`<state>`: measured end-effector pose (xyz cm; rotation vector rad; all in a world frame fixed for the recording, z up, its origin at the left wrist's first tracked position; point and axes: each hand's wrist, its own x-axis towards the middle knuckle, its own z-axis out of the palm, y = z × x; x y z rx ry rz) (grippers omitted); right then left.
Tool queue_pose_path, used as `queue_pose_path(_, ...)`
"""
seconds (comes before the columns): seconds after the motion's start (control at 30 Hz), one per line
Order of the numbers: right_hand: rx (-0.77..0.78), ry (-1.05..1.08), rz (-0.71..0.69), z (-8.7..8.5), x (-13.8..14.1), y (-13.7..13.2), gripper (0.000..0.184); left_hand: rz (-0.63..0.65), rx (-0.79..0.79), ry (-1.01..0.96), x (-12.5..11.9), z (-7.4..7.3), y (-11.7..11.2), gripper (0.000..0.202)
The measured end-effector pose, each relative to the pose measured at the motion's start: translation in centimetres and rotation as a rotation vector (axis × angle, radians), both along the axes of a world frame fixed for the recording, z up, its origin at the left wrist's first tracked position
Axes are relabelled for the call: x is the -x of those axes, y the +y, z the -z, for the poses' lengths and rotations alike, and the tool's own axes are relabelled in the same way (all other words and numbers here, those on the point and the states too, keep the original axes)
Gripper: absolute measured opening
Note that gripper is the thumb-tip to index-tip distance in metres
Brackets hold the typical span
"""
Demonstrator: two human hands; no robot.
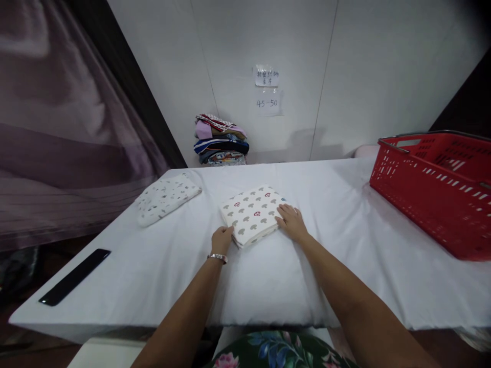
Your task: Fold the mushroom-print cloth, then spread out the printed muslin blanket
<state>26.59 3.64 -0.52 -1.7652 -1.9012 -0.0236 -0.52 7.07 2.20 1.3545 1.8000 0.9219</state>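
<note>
A folded white cloth with grey and red heart-like prints (251, 212) lies in the middle of the white-covered table (330, 255). My left hand (221, 240) rests at its near-left corner, fingers curled against the edge. My right hand (291, 222) lies on its right edge, fingers stretched out and pressing down on the fabric. A bracelet sits on my left wrist.
Another folded white printed cloth (166, 198) lies to the left. A dark flat strip (74, 276) lies near the left table edge. A red plastic basket (437, 186) stands at the right. A stack of folded clothes (220, 140) sits by the wall under two paper notes (267, 89).
</note>
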Motion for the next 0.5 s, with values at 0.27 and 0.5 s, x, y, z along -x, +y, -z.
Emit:
queue_pose_path(0.27, -0.017, 0.003, 0.000, 0.39, -0.10, 0.23, 0.038, -0.025, 0.131, -0.081, -0.17, -0.13, -0.20, 0.024)
queue_pose_path(0.5, -0.005, 0.019, -0.006, 0.12, -0.03, 0.12, 0.039, -0.066, 0.097, -0.117, -0.19, -0.29, -0.09, 0.024)
